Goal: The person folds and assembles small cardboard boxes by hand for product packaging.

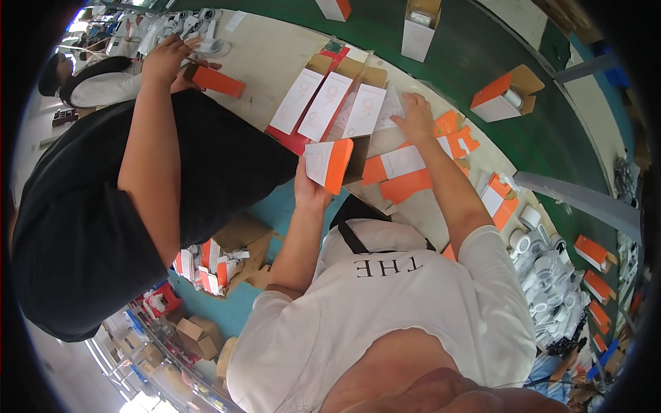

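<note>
My left hand [311, 191] grips a small orange and white carton [335, 165] from below, its brown inner side turned toward the right. Over the bench, my right hand [416, 118] reaches out with thumb and fingers apart, its tips at some thin, pale, see-through sheets [390, 109]. Whether it pinches one of them is hard to see. Just beyond my left hand, several white cartons [326, 107] with brown flaps stand in a row by a red tray edge [289, 140]. Flattened orange and white cartons [403, 162] lie under my right forearm.
At my left, a person in black [151, 158] handles an orange box [219, 81]. A green conveyor belt [447, 69] carries open boxes [506, 95] along the bench's far side. White bagged devices [551, 275] pile up at right. A cardboard box [241, 241] of cartons sits lower left.
</note>
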### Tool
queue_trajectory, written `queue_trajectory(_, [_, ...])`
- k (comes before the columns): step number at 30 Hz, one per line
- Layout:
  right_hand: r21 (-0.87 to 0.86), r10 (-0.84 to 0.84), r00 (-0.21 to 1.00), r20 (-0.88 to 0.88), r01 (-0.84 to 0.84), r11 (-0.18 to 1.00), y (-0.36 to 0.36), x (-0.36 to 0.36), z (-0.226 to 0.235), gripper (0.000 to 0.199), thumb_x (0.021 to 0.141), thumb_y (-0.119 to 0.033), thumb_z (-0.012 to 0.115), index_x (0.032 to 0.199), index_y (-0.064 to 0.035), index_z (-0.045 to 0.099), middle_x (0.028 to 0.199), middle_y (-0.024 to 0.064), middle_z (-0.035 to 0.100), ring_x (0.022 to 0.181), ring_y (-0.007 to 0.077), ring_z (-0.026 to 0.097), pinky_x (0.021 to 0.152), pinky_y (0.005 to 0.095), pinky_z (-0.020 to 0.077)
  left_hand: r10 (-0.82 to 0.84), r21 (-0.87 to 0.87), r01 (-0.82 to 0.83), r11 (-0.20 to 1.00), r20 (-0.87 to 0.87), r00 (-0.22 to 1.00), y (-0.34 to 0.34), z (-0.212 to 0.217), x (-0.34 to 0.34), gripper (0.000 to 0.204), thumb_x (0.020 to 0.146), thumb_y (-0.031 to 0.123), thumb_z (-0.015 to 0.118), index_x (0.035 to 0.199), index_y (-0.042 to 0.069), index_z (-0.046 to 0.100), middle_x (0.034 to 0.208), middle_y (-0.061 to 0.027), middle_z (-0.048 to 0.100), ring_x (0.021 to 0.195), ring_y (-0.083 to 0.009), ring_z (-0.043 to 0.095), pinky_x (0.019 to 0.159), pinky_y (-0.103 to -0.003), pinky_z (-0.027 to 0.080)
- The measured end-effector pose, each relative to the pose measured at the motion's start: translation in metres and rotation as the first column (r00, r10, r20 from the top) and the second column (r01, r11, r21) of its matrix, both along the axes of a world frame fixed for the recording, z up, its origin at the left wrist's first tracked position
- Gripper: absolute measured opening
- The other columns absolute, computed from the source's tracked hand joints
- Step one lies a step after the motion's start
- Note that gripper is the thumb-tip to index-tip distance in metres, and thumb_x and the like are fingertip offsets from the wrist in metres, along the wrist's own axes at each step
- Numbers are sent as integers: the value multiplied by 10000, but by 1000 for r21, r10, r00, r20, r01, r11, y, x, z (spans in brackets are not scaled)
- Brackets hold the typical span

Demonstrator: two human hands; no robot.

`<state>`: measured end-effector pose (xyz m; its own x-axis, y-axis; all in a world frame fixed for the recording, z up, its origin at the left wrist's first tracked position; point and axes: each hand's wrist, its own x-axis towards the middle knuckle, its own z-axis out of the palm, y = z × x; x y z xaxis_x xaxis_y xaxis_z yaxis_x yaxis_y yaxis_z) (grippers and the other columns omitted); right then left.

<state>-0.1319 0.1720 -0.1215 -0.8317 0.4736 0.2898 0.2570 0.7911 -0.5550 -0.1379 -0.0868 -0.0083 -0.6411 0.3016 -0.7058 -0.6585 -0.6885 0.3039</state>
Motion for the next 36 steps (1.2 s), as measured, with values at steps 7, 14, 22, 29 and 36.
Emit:
queue_trajectory(7, [-115, -47, 978, 205, 71, 991, -5, 0, 8, 271, 665, -168, 702, 926, -131, 637, 1034, 64, 533, 1001, 270, 465, 867, 357, 408, -47, -57, 46, 997, -18, 999, 15, 15, 6, 463, 943, 367, 289, 1216, 30, 451, 1201, -125, 521, 1096, -287, 511, 927, -419, 431])
queue_trajectory(14, [-150, 38, 990, 133, -17, 989, -4, 8, 1, 81, 708, -172, 668, 779, -134, 677, 972, 53, 575, 995, 268, 486, 866, 357, 409, -22, -34, 22, 999, 10, 1000, 12, 11, 14, 469, 940, 379, 286, 1229, 43, 440, 1210, -135, 510, 1108, -292, 500, 936, -435, 419])
queue_trajectory(22, [-496, -161, 956, -245, 19, 868, 11, 80, 98, 146, 754, -75, 602, 882, -76, 673, 979, 78, 615, 798, 219, 578, 704, 292, 471, 77, -16, -76, 997, 86, 993, 17, 6, 12, 526, 945, 418, 222, 1241, 18, 395, 1238, -172, 472, 1145, -346, 461, 953, -555, 366])
queue_trajectory(29, [219, 498, 814, -299, -449, 866, -11, 140, 192, 210, 669, -49, 618, 875, -79, 635, 845, 56, 594, 693, 214, 578, 573, 303, 459, -31, -67, 38, 997, 109, 994, 30, -8, 24, 489, 935, 420, 326, 1182, 18, 458, 1182, -148, 518, 1106, -312, 500, 931, -517, 406])
queue_trajectory(36, [-633, 526, 846, -83, -453, 628, -41, 166, 225, 421, 685, -30, 599, 1102, -17, 539, 958, 138, 595, 875, 327, 572, 740, 363, 462, -251, -95, 258, 962, 77, 965, 41, -8, 52, 425, 920, 391, 413, 1175, 57, 473, 1146, -105, 540, 1059, -273, 533, 887, -478, 442])
